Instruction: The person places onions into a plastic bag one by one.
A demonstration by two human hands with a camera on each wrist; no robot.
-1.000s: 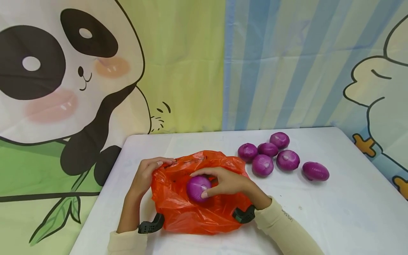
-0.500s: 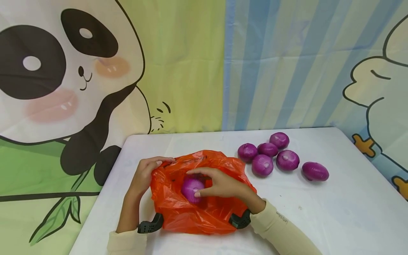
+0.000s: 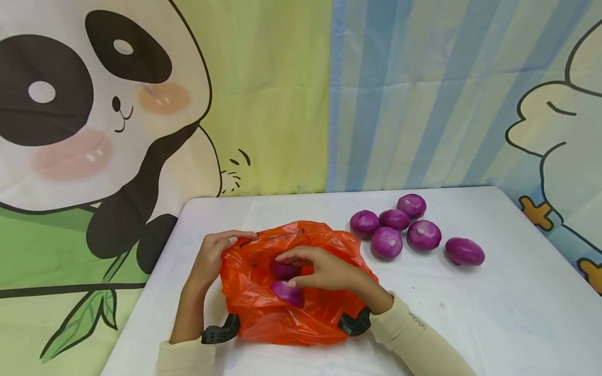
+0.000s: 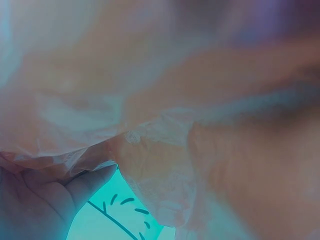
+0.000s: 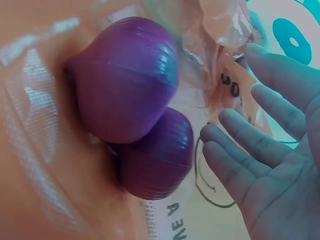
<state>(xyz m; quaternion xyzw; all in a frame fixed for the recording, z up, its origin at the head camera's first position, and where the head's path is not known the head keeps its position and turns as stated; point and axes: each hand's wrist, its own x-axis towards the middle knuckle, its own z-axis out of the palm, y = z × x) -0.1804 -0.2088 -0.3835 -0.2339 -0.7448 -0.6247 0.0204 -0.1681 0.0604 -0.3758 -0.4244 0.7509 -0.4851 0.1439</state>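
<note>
A red plastic bag (image 3: 263, 324) lies on the table with its mouth spread upward. My left hand (image 3: 211, 258) holds the bag's left rim between thumb and fingers; the left wrist view shows the thumb (image 4: 92, 185) against the thin plastic. Inside the bag rest two red onions, a nearer onion (image 5: 130, 80) and a second onion (image 5: 160, 165) against it. Over the bag's mouth is my right hand (image 3: 324, 269), its fingers spread and apart from both onions in the right wrist view, nothing in its grasp. In the head view it partly covers the onions.
Behind and right of the bag, several red onions (image 3: 386, 243) sit in a cluster on the white table (image 3: 494, 313). Another onion (image 3: 464, 251) lies apart to their right. A printed curtain (image 3: 273, 104) hangs behind the table's far edge.
My right hand moved slightly left over the bag and let go of its onion, which dropped lower into the bag. A second onion now shows there. My left hand stays at the rim.
</note>
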